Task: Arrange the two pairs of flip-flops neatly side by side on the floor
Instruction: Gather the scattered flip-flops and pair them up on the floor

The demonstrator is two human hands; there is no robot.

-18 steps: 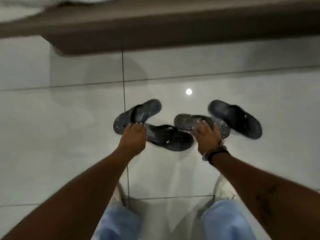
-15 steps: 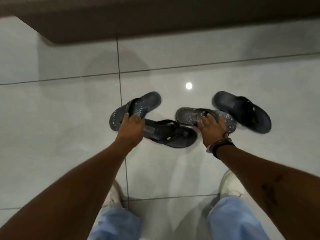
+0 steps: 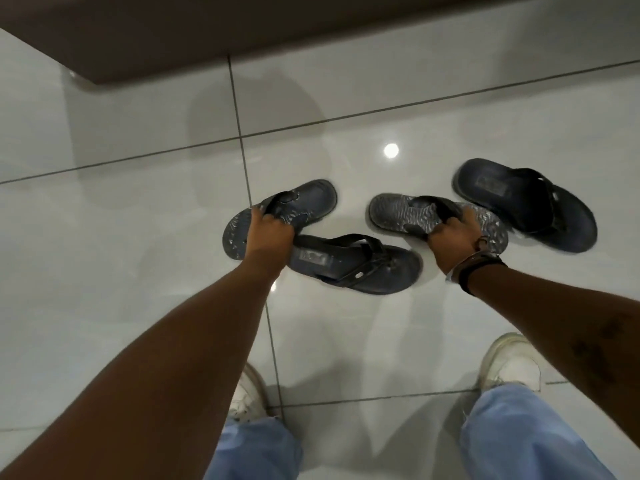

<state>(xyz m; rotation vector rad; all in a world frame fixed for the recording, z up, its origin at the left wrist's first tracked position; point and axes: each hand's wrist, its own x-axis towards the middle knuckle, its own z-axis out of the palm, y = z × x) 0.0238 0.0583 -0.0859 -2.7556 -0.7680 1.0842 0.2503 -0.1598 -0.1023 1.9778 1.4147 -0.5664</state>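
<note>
Several dark flip-flops lie scattered on the glossy white tiled floor. My left hand is closed around the strap of a patterned grey flip-flop at centre left. My right hand grips the strap of the matching patterned flip-flop at centre right. A plain dark flip-flop lies between my hands, its heel partly under my left hand. Its plain dark mate lies further right, angled away.
A dark brown ledge or furniture base runs along the top. My white sneakers and light blue jeans stand at the bottom. A ceiling light glares off the tile. Open floor spreads to the left.
Both hands have curled around the straps of the two patterned flip-flops. My view has tilted down and closer to the floor.
</note>
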